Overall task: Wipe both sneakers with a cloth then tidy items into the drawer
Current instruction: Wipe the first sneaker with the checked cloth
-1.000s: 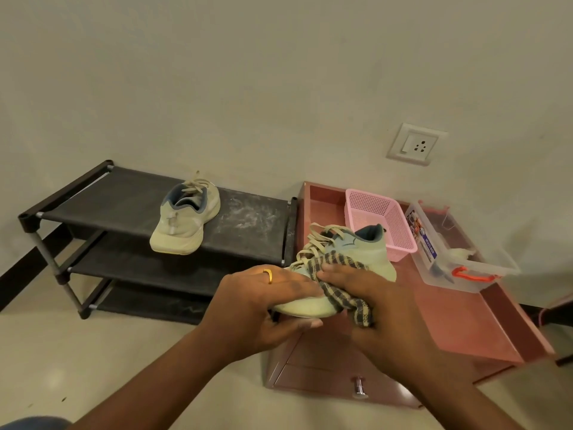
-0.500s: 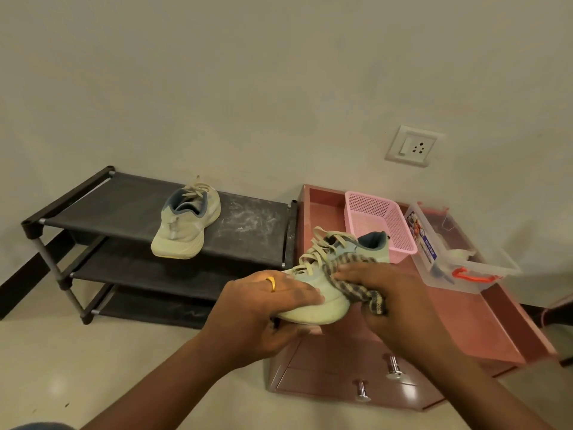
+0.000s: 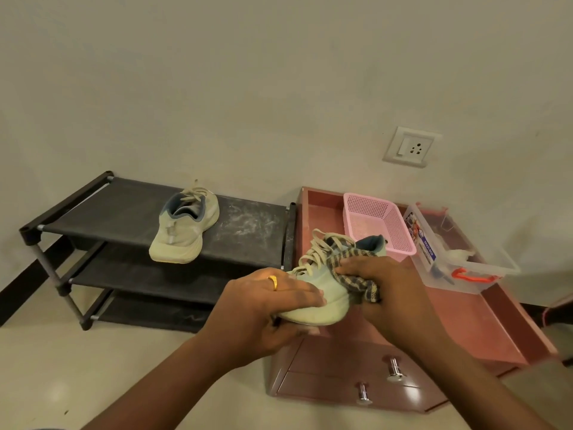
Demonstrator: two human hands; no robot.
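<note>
A pale green sneaker [image 3: 322, 302] is held in the air over the front left of the pink drawer unit [image 3: 483, 324]. My left hand [image 3: 263, 308], wearing a gold ring, grips its toe from above and below. My right hand [image 3: 387, 290] holds a striped cloth [image 3: 356, 274] bunched against the sneaker's side and laces. The second pale sneaker [image 3: 183, 225] lies on the top shelf of the black shoe rack [image 3: 124, 209], toe toward me. Both drawers [image 3: 347, 377] with chrome knobs look closed.
On the drawer unit's top stand a pink mesh basket [image 3: 378, 225] and a clear plastic box [image 3: 459, 249] with an orange latch. A wall socket [image 3: 410, 146] sits above. White dust marks the rack's top shelf at the right. Pale floor lies in front.
My right hand has slid the cloth from the sneaker's toe side up toward its laces and heel. The view has shifted so both drawer knobs now show.
</note>
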